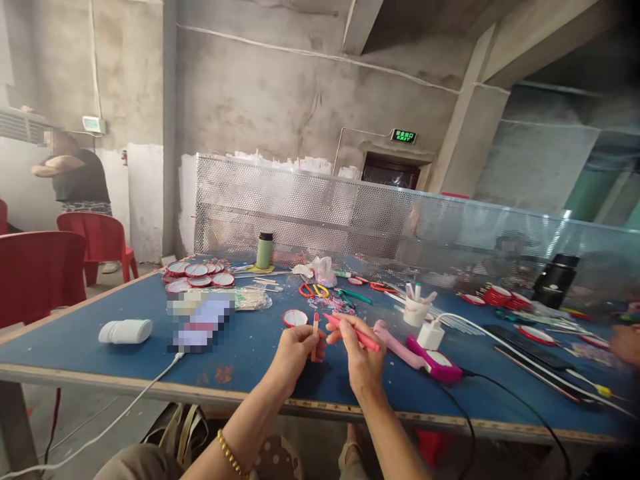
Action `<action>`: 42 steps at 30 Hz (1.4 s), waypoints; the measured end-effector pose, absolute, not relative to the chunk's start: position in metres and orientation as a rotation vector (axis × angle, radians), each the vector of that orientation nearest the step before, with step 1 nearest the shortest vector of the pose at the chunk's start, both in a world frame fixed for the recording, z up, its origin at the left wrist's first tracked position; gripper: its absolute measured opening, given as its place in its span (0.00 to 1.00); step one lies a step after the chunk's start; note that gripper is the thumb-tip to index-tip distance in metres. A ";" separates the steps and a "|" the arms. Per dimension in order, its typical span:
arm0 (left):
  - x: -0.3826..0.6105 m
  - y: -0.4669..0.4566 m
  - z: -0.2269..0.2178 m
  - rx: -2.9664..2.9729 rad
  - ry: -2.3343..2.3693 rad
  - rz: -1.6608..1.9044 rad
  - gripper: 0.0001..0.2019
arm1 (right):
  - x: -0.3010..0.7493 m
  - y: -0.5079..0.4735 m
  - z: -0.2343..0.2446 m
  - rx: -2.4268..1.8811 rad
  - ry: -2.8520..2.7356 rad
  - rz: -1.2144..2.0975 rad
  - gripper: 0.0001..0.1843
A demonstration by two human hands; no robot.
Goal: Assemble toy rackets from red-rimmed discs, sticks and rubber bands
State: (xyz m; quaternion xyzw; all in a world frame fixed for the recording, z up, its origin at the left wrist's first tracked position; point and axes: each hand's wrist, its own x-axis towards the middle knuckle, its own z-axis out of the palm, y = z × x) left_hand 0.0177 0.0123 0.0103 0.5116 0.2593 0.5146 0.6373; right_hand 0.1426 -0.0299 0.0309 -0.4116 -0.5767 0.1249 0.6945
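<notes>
My left hand pinches a small flat wooden stick that stands upright, a gold bead bracelet on its wrist. My right hand grips a red pen-like tool whose tip points left toward the stick. Both hands hover over the near edge of the blue table. Just beyond them lies a small round red-rimmed disc.
A white bottle lies on its side at left. A pink device with a white charger and cables sits to the right. Red-rimmed discs, scissors, a green flask and a white cup stand farther back before a perforated metal screen. A person stands at far left by red chairs.
</notes>
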 end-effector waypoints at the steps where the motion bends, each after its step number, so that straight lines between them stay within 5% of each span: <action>1: 0.019 0.012 0.008 1.176 0.597 1.183 0.20 | 0.146 -0.028 0.029 -0.915 -1.277 0.275 0.15; 42: 0.018 0.006 -0.001 1.464 0.602 1.235 0.17 | 0.133 -0.040 0.024 -0.949 -1.429 0.171 0.11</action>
